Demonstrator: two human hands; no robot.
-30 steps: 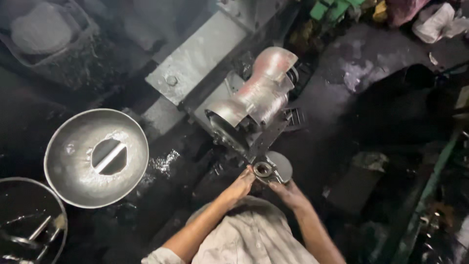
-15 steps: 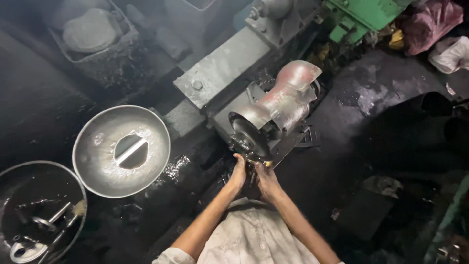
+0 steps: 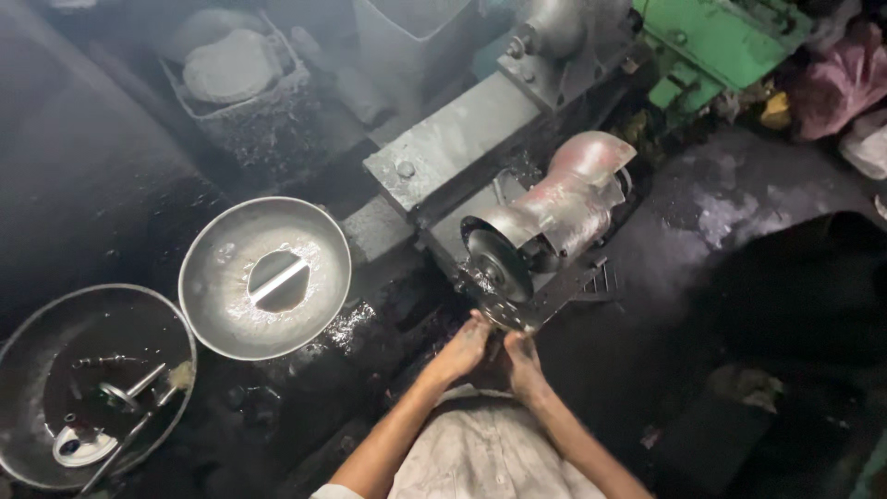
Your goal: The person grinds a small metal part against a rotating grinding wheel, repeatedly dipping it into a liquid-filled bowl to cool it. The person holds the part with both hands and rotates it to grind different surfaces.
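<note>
A grey metal grinding machine (image 3: pixel 554 212) with a round disc face (image 3: pixel 494 263) sits on a dark, greasy stand. My left hand (image 3: pixel 467 346) and my right hand (image 3: pixel 520 360) are pressed close together just below the disc, at the machine's lower front edge. Both are grimy, and the fingers curl around something small between them that I cannot make out. My forearms reach up from the bottom of the view over my light-coloured clothing (image 3: pixel 480 453).
A round metal funnel-like pan (image 3: pixel 222 305) with a slotted centre lies left of the machine. A dark basin (image 3: pixel 28 370) holding loose metal parts is at bottom left. A basket (image 3: pixel 240 102) with pale lumps sits behind, and green machinery (image 3: pixel 721 42) at top right.
Both hands moved up from a small round part to the machine's disc and came together. The camera view shifted, so the machine and pans sit further right in the frame.
</note>
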